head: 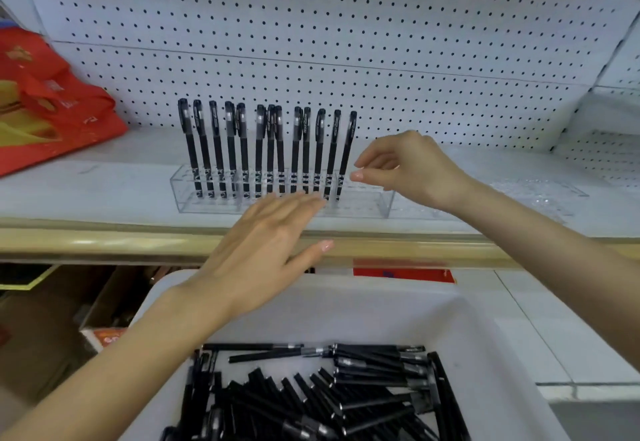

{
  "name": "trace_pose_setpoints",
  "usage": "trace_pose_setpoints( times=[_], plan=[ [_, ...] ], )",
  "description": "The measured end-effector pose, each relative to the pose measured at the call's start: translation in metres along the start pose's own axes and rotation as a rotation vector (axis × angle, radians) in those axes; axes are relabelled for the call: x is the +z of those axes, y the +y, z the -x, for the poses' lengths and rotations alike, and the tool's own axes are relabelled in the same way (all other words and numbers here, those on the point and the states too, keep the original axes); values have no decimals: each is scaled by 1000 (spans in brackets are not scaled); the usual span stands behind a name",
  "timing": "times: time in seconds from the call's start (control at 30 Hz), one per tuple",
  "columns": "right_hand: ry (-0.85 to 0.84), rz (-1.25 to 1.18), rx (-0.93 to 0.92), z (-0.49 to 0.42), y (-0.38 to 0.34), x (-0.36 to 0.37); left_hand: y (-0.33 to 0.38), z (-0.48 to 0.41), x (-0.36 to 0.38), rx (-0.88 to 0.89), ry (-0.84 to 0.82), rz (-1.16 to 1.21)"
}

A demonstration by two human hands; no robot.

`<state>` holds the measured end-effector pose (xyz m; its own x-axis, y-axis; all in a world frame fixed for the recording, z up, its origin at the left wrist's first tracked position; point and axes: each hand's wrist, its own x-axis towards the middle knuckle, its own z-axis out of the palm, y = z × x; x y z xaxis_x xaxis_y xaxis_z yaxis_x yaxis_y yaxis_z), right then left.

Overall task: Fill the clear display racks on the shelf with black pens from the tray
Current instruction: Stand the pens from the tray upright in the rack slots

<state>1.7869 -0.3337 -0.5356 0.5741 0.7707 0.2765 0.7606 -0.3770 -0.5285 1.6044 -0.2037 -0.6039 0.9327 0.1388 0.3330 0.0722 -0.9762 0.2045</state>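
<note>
A clear display rack [360,203] stands on the white shelf with several black pens [266,150] upright in its left and middle holes. A second clear rack [540,195] lies to its right with no pens in it. My left hand [266,253] is flat with straight fingers, its fingertips against the front of the first rack. My right hand [405,167] hovers just right of the last upright pen [346,155], fingers loosely curled and holding nothing. A white tray [346,305] in front of me holds a heap of loose black pens [329,395].
A red and yellow bag [45,105] lies on the shelf at the left. A white pegboard [346,35] backs the shelf. A gold rail [138,243] runs along the shelf's front edge. Boxes sit on the lower level at the left.
</note>
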Motion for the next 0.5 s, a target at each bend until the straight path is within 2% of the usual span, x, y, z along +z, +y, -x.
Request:
trace_pose_setpoints(
  times=[0.13,0.3,0.5],
  plan=[
    [-196,-234,-22,53,-25,24,-6,41,-8,-73,-94,-5],
    [-447,-117,-46,113,-25,82,-24,95,-1,-174,-200,-50],
    [-673,-75,0,159,-18,146,-37,129,12,-307,-178,-103]
  ],
)
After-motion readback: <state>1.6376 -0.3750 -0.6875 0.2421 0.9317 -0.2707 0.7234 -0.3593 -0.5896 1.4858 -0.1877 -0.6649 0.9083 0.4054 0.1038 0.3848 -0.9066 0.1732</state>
